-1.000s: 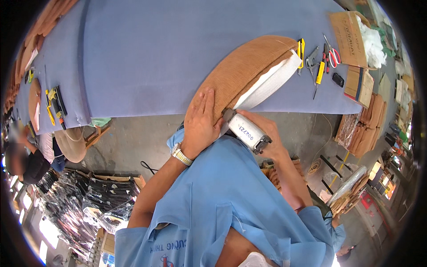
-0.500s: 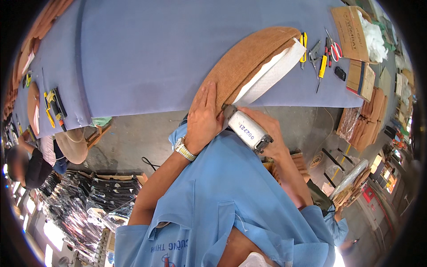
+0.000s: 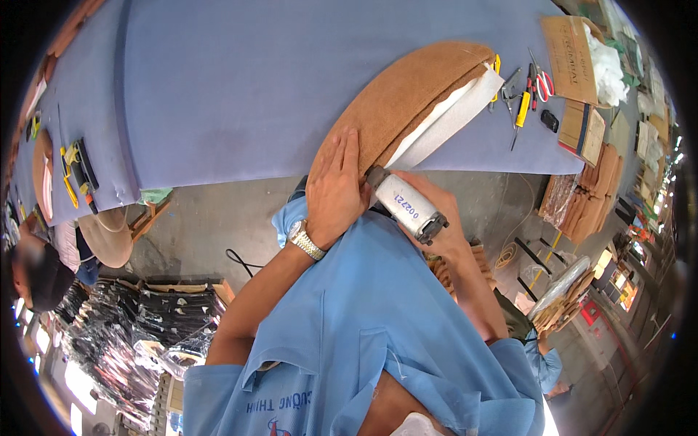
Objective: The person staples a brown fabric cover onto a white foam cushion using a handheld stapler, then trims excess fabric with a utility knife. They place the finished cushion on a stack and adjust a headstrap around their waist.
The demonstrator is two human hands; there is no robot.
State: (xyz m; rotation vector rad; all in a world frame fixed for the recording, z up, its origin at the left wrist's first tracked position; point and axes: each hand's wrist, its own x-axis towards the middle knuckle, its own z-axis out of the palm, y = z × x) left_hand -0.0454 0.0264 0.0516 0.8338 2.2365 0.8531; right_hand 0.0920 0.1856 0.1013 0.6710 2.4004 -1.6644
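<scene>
A long curved cushion (image 3: pixel 396 98) in brown fabric lies on the near edge of the blue table, its white underside lining (image 3: pixel 451 120) showing toward me. My left hand (image 3: pixel 334 189), with a metal-banded watch at the wrist, grips the cushion's near end, fingers stretched along the brown fabric and thumb by the edge. In my right hand (image 3: pixel 440 211) is a staple gun (image 3: pixel 407 207) with a pale cylindrical body. Its dark nose meets the fabric edge close to my left thumb; exact contact there is hard to see.
Right of the cushion lie a yellow cutter (image 3: pixel 523 109), pliers (image 3: pixel 511 83), red-handled scissors (image 3: pixel 543 83) and a small black object (image 3: pixel 550 120). A cardboard box (image 3: pixel 571 58) with white stuffing stands beyond. Another person (image 3: pixel 43 272) is at far left; plastic-wrapped stacks (image 3: pixel 116 327) stand lower left.
The whole view has shifted slightly. Both hands keep nearly the same place on the cushion and the staple gun, whose body tilts a little differently.
</scene>
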